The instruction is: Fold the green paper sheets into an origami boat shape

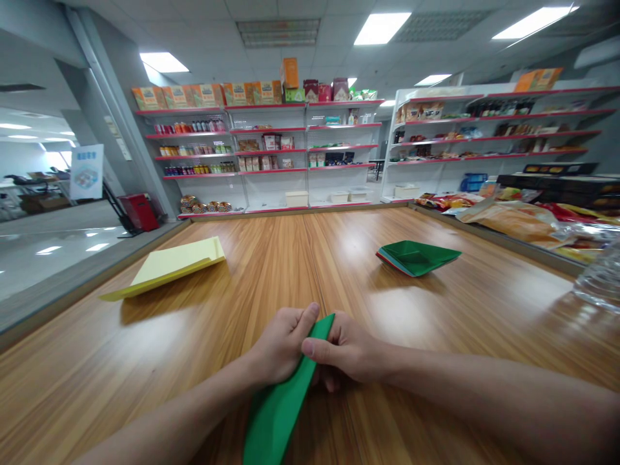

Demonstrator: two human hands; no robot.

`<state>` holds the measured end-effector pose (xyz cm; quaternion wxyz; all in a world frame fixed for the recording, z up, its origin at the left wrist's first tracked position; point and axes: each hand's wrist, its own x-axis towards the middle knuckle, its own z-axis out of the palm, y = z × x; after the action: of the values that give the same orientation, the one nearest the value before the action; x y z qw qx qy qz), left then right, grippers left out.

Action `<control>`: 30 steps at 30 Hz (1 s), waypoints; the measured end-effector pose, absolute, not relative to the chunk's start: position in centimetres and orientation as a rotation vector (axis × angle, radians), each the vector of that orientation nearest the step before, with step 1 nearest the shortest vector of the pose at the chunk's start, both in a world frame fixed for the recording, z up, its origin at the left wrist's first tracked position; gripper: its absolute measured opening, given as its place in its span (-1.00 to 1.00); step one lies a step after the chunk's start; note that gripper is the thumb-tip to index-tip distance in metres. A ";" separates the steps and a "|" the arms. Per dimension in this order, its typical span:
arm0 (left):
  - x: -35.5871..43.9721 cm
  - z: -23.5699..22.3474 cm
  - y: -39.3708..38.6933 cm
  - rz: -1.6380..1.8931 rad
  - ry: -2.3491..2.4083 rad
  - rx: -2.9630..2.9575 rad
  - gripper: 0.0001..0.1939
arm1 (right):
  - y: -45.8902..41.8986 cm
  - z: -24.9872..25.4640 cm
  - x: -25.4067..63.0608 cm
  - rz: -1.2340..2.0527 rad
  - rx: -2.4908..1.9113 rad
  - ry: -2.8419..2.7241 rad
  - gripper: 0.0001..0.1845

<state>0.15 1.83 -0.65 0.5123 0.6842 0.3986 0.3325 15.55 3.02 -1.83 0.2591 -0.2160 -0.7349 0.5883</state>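
A folded sheet of green paper (pixel 283 407) slants up from the near edge of the view to a narrow pointed tip between my hands. My left hand (pixel 285 345) grips it from the left, thumb along the upper edge. From the right, my right hand (pixel 349 349) pinches the same paper near its tip, with the thumb across the front face. Some of the fingers behind the paper are hidden. Beyond my right hand lies a nested stack of folded paper (pixel 416 257), green on top with red and blue layers below. Farther left rests a stack of yellow paper (pixel 177 263).
The wooden table (pixel 271 265) has a raised rim along its far and side edges. Packaged snacks (pixel 518 219) lie past the right rim, and a clear plastic object (pixel 603 278) sits at the right edge. Stocked shelves (pixel 271 152) stand behind.
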 end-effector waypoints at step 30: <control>-1.2 -0.3 2.5 0.725 0.913 1.981 -0.33 | 3.7 -2.1 15.6 1.698 -0.691 -1.812 -0.18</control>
<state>-1.17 2.51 -0.31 0.4090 0.7865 0.3624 0.2877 15.56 3.68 -2.11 0.2782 -0.2574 -0.6754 0.6326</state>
